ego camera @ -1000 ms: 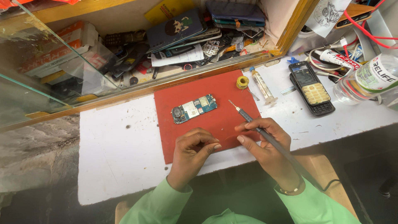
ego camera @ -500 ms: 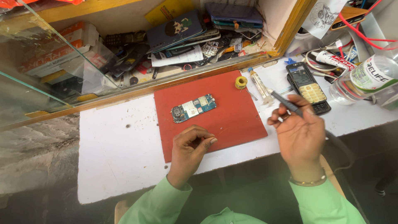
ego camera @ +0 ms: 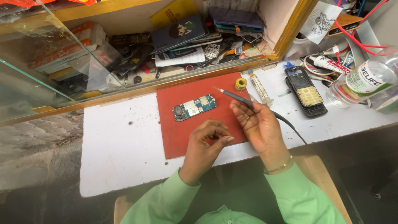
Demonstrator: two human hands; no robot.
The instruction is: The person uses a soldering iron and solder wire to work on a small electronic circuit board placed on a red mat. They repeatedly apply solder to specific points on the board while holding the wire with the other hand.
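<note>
A: Light's bright and even, looks like it comes from above. White bench (ego camera: pixel 120 145) around the red mat (ego camera: pixel 199 120) is close to blown out.

B: Shadows?

A: Soft and short. Small ones under both hands on the mat, nothing hard-edged. Below the bench it drops off dark fast, floor nearly black.

B: Glare?

A: Glass pane (ego camera: pixel 49 62) left of the mat shows pale reflections, washes out what's behind it. Bottle (ego camera: pixel 365 81) right of the mat has a highlight.

B: Sharpness?

A: Mat and board (ego camera: pixel 194 107) crisp. Slight softness at the sleeves (ego camera: pixel 232 207) below the mat. Wide lens: bench edge bows, far corners stretch.
</note>
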